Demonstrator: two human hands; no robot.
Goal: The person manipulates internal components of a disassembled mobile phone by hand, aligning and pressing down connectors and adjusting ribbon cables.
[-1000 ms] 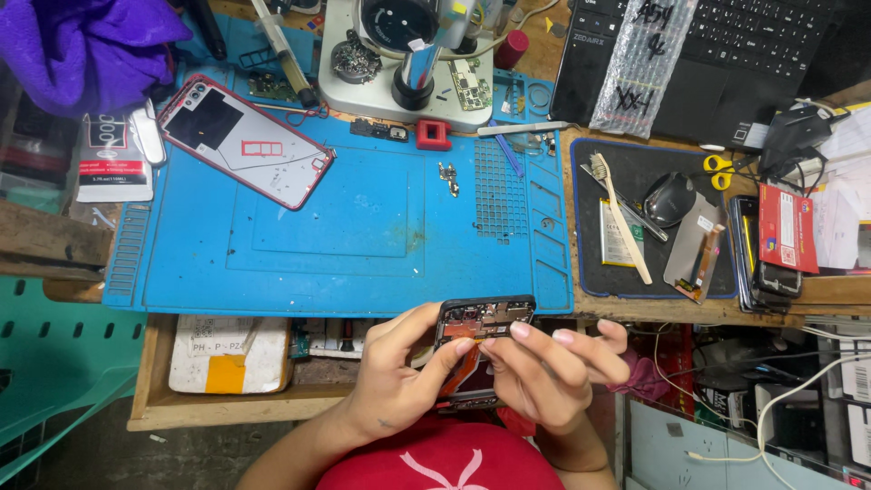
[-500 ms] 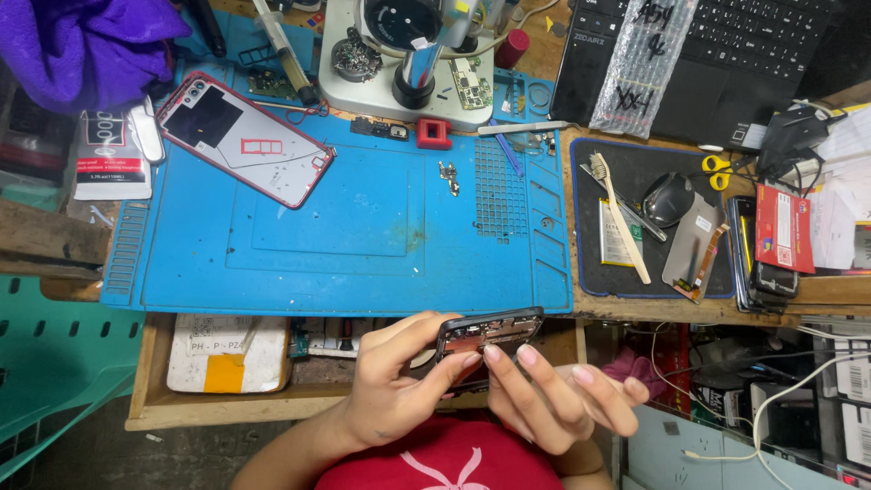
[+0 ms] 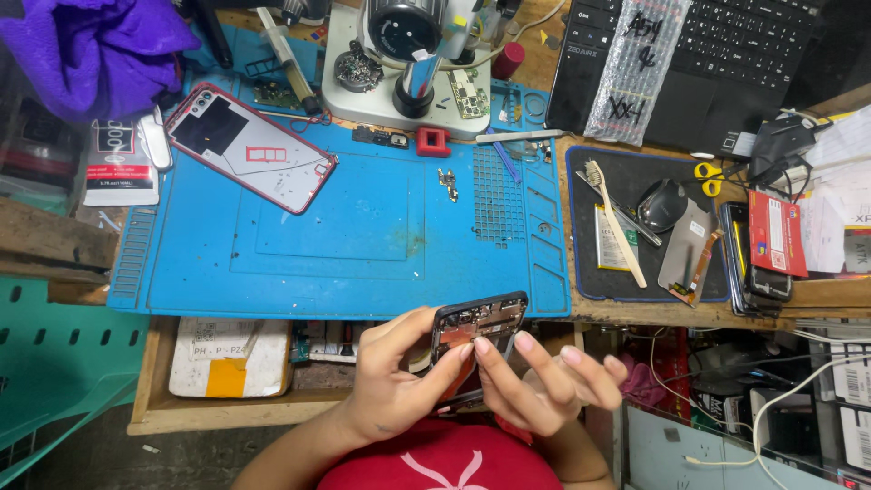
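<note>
An opened phone point(image 3: 478, 328) with its insides showing is held just below the front edge of the blue work mat point(image 3: 345, 245), over the lap. The left hand point(image 3: 390, 386) grips its side and underside; the right hand point(image 3: 535, 386) pinches its lower edge with fingertips. A red-rimmed back cover point(image 3: 247, 145) lies on the mat, well apart.

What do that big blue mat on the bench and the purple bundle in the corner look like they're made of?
The big blue work mat looks like matte silicone or soft rubber: moulded ridges, recessed trays and a grid of small cells, with no shine. The purple bundle looks like soft woven or fleecy cloth, judging by its loose, rounded folds. Neither can be confirmed by look alone.
</note>
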